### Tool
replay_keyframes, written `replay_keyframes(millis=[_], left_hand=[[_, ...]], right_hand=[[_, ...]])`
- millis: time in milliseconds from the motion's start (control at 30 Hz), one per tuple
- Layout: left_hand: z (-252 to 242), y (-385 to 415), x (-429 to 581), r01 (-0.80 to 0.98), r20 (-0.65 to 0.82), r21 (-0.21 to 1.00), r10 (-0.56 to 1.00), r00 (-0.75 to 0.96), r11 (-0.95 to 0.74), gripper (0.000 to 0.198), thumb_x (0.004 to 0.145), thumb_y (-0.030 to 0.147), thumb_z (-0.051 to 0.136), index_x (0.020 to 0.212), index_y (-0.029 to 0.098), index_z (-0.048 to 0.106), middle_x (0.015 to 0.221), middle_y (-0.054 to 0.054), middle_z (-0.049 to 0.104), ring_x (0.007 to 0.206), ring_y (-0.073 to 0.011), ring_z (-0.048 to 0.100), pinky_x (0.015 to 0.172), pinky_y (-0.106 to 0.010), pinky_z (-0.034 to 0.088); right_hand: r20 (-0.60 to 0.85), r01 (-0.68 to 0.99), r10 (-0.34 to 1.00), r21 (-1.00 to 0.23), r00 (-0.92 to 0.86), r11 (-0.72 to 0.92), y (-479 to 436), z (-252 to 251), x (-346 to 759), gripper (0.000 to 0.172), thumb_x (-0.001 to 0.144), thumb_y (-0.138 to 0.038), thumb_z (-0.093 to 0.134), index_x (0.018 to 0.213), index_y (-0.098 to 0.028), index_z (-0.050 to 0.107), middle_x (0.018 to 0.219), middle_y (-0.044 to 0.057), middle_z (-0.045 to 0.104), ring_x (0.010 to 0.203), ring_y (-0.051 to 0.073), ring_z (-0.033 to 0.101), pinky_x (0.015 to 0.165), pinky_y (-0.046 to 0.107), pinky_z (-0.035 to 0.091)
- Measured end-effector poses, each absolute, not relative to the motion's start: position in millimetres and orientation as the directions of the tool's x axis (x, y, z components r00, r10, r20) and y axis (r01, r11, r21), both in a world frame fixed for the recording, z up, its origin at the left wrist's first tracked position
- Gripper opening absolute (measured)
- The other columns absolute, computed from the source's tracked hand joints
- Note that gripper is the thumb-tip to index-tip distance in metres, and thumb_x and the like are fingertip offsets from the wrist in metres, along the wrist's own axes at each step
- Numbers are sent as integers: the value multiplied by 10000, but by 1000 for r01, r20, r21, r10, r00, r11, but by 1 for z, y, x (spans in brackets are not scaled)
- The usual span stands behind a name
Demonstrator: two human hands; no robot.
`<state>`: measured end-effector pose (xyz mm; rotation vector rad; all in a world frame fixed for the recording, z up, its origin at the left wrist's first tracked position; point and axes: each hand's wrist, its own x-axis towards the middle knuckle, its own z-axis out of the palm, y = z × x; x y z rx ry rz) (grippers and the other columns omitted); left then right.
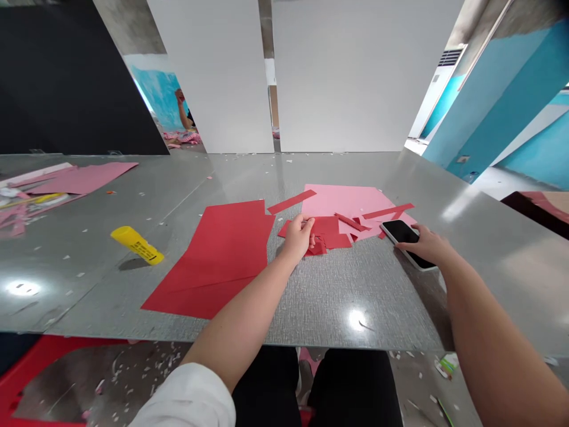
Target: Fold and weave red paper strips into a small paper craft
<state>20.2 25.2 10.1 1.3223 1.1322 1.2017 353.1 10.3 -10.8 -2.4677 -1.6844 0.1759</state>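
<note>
My left hand is closed in a pinch at the left side of a small pile of cut red paper pieces. A piece of red paper shows at its fingers, partly hidden by them. To the right, my right hand grips a smartphone with a dark screen and light edge, thumb on the near side and fingers over the far side. Pink paper lies behind the red pieces, with narrow red strips across it. A large red sheet lies flat left of my left hand.
A yellow tube rests at the left of the grey table. Farther left lie pink sheets and scraps. White panels stand along the back edge. Another person's arm shows through a gap behind.
</note>
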Motion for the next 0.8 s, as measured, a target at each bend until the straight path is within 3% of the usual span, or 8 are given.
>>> replay_keyframes(millis=[133,233,300,400,600,800], left_hand=[[9,27,18,9,85,996,994,67,-86,91,866,269,442,825,191,466,514,81,438,365,-47,436,402,-175,350],[9,28,16,13,84,996,994,70,-85,94,865,277,444,829,193,464,509,81,436,367,-48,438,409,-175,359],[8,29,16,7,87,996,994,72,-88,95,864,281,444,829,194,460,507,80,436,368,-48,436,410,-175,363],[8,30,15,-9,99,995,992,79,-99,107,863,291,440,818,195,453,502,79,435,363,-51,434,405,-176,366],[6,32,15,-1,91,996,993,78,-91,105,857,293,445,813,198,452,509,77,438,376,-54,443,412,-179,375],[6,32,15,-18,114,993,989,89,-113,122,856,300,442,800,192,454,497,76,432,364,-53,436,394,-170,371]], right_hand=[[-8,899,926,-236,377,-368,10,-7,353,942,572,-641,580,1337,-145,343,1121,208,558,1050,390,511,813,468,398],[-97,829,924,-415,369,-375,0,-1,366,957,588,-643,584,1369,-170,301,1156,199,552,1008,348,547,808,436,411],[-183,735,903,-530,388,-423,-12,3,380,821,620,-616,574,1304,-192,410,1126,167,587,961,316,575,797,411,423],[-262,694,888,-554,379,-460,-31,6,397,635,602,-564,614,1114,-189,580,1026,141,645,999,322,560,818,396,414],[-242,656,920,-646,309,-391,-46,13,392,387,596,-489,655,894,-241,650,918,129,684,867,296,605,675,352,424],[-218,721,908,-554,357,-416,-37,4,396,614,499,-547,665,993,-186,620,819,95,668,773,280,595,605,343,421]])
